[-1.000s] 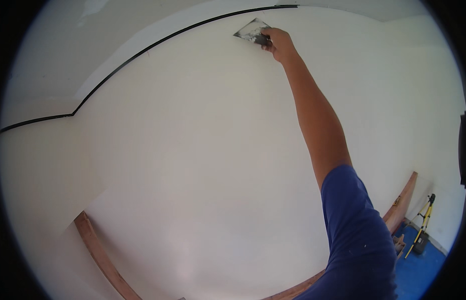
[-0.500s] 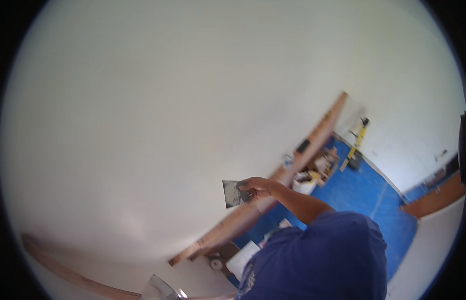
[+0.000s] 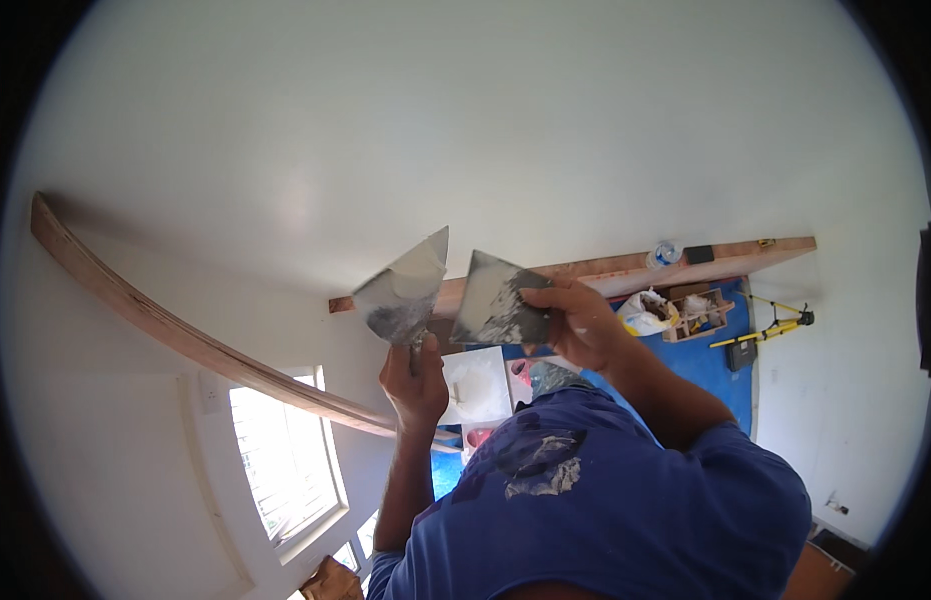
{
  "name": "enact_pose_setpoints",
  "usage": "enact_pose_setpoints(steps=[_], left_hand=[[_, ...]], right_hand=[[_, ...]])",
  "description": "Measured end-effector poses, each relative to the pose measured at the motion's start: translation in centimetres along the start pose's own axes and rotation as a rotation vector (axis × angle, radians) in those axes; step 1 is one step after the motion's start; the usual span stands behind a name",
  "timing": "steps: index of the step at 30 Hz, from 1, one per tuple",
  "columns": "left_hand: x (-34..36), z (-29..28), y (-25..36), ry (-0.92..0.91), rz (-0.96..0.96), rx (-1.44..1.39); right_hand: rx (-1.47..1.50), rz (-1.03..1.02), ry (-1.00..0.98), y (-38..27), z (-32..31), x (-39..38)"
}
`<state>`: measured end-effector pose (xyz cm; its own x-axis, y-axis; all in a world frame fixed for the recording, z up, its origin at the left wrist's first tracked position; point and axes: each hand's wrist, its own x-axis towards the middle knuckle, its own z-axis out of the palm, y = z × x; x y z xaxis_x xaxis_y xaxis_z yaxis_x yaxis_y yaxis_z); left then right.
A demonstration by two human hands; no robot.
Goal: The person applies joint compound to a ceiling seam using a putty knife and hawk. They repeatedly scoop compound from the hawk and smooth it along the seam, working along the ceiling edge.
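The left hand (image 3: pixel 415 390) grips a broad putty knife (image 3: pixel 397 300) just above it and the right hand (image 3: pixel 582 325) pinches a flat filling blade (image 3: pixel 493 300) at its left, so managing the smeared pale compound (image 3: pixel 423 262) cleanly likely calls for steady blades and light, even pressure.

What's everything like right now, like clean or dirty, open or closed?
Left grip: closed around a handle
Right grip: closed on the right scraper
Left scraper: smeared, blade pointing up
Right scraper: smeared, held tilted
Shirt: marked with pale smears
Window: bright; can't tell if open
Wooden box: open, things inside
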<state>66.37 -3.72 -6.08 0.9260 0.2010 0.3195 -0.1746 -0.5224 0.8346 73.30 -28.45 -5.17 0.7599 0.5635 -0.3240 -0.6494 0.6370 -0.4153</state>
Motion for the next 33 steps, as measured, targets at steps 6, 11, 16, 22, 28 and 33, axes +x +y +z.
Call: enact_pose_setpoints(steps=[6,11,16,22,28,33], left_hand=[[0.7,-1.5,-0.5,-0.052,0.359,0.263],[-0.2,-7.2,-3.3,-0.247,0.232,0.401],[-0.6,-10.8,-1.2,-0.384,-0.544,-0.943],[-0.7,-10.1,2.8,-0.295,-0.450,-1.160],[-1.5,-13.1,5.5,-0.285,-0.273,-1.034],[-0.8,-13.8,6.7,-0.015,-0.268,-0.672]], right_hand=[[-0.014,0.006,-0.085,-1.4,5.2,1.2],[-0.132,-0.090,-0.162,-1.3,6.2,2.3],[-0.850,-0.545,-0.284,-2.3,10.1,4.7],[-1.583,-1.040,-0.631,-2.6,11.2,5.3],[-2.102,-1.069,-0.589,-6.7,13.5,4.8],[-2.127,-1.493,-0.710,-6.9,17.7,1.4]])
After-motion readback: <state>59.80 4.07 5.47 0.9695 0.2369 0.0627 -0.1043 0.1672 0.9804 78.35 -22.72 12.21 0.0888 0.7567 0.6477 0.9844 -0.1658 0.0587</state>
